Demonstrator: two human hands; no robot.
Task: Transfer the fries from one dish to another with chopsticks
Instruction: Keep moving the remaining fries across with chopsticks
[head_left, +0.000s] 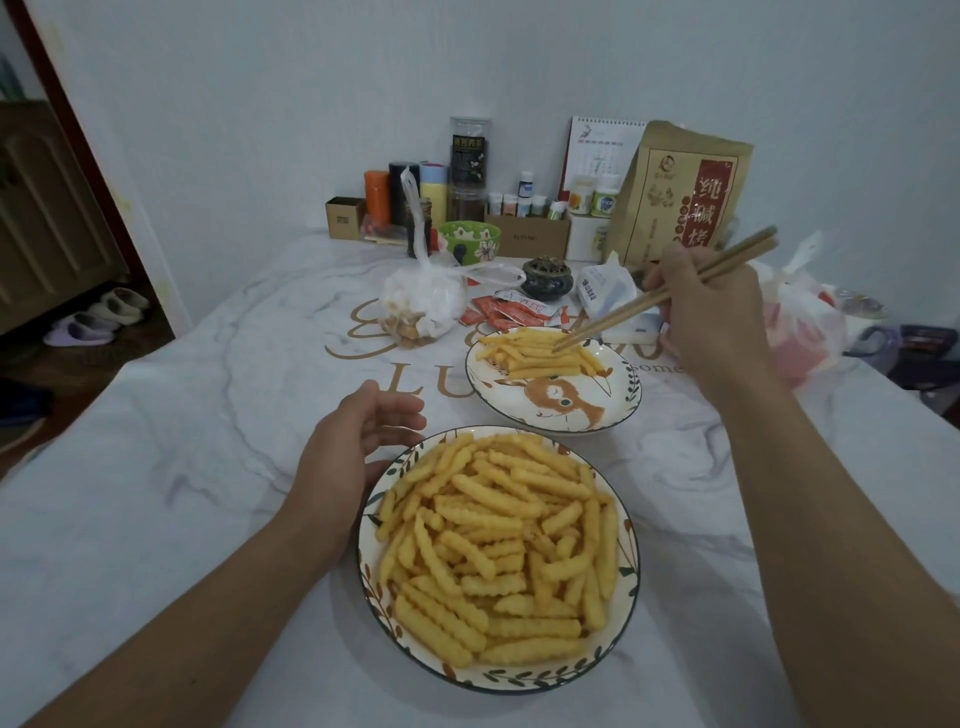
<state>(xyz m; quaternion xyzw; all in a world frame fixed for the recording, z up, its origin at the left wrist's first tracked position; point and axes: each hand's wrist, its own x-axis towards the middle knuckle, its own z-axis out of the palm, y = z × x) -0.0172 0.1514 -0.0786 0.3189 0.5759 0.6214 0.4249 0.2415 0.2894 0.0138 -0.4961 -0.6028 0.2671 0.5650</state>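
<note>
At the far left of the frame, slippers (98, 317) are seen on the floor beyond a doorway. The left hand (358, 431) is laid at the left centre on the marble-patterned worktop (156, 467), fingers relaxed and released, touching the rim of the near dish (374, 519), a leaf-patterned plate at lower centre heaped with crinkle-cut fries (498, 545). Above the hand, a tied plastic bag (423, 301) of snacks is placed, with a green bowl (470, 241) and a row of canisters behind it at upper centre. Right of centre, the far dish (613, 395), painted with a deer, is set just beyond the near dish; a smaller pile of fries (540, 353) is spread on its far half. Chopsticks (670, 291) are grasped in the right hand (711, 306) at the upper right, their tips lowered onto that pile. A brown paper package (680, 192) is stood behind.
</note>
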